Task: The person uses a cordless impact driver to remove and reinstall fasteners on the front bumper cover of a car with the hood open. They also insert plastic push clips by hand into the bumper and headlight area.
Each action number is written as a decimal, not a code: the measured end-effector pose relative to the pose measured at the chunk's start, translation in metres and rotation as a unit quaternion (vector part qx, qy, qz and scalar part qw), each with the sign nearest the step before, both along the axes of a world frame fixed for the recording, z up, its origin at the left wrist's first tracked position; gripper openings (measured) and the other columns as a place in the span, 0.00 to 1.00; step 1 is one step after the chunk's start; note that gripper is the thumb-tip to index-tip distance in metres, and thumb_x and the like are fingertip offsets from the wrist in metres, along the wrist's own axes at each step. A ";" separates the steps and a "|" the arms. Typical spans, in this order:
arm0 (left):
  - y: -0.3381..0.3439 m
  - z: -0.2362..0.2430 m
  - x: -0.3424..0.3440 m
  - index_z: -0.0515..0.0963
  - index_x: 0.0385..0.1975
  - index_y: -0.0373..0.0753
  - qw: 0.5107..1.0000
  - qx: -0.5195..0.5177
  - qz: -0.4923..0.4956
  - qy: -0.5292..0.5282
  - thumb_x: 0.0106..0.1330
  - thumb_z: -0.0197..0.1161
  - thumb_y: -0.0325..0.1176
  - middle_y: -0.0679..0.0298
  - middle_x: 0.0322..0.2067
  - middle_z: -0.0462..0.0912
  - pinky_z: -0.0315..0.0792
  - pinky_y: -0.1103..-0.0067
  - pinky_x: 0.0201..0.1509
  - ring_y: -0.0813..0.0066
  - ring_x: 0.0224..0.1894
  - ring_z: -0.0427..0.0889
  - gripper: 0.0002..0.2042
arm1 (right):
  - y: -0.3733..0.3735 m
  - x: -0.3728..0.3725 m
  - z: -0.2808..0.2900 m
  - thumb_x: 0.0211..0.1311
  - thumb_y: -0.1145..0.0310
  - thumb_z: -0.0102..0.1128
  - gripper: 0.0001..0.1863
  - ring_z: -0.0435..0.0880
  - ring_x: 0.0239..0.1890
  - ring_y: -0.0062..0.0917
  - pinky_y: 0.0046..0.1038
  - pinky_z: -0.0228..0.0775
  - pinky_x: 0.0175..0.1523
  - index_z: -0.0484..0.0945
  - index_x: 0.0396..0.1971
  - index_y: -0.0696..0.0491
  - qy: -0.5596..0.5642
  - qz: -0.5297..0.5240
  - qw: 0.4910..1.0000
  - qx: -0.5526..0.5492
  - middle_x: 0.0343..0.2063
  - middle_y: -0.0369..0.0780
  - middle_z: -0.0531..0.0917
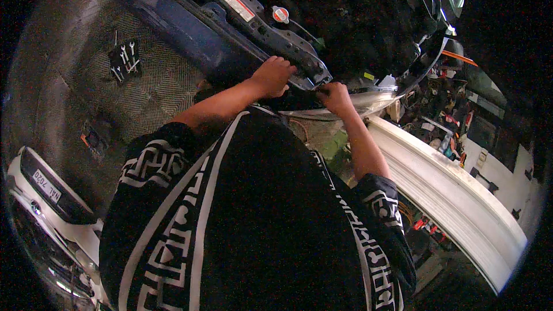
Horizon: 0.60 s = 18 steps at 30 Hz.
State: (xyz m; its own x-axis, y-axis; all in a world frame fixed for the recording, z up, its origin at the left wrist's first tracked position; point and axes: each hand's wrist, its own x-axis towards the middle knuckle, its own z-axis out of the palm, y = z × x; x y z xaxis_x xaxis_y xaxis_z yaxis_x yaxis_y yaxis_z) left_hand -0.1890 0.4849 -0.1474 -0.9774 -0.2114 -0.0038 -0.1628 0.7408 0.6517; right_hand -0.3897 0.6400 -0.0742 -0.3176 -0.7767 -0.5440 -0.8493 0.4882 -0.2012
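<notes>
A car front [173, 29] with a dark blue bumper stretches across the upper middle, its engine bay uncovered. Over its front edge my left hand [273, 76] curls its fingers, beside the dark crossmember [282, 40]; what lies under the fingers is hidden. Just right of it, my right hand [336, 97] is closed in a pinch at the crossmember's end, near the headlight [374, 99]. Whatever sits between those fingertips is too small and dark to name. A round radiator cap [280, 14] with an orange-and-white top sits beyond my hands.
Several wrenches [125, 60] lie on a dark cloth on the textured floor mat [155, 95] at left. A dark case [94, 138] is nearer. A white car [80, 236] stands at lower left. At right runs a long white ribbed panel [443, 178], with cluttered tools behind it.
</notes>
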 end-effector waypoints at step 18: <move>-0.001 0.004 0.002 0.73 0.47 0.37 0.998 0.021 -0.011 0.051 0.52 0.70 0.38 0.54 0.43 0.75 0.64 0.62 0.55 0.55 0.50 0.72 0.23 | 0.016 -0.015 -0.035 0.37 0.49 0.81 0.26 0.85 0.29 0.42 0.39 0.76 0.37 0.84 0.23 0.57 -0.028 -0.211 0.977 -0.010 0.21 0.47 0.84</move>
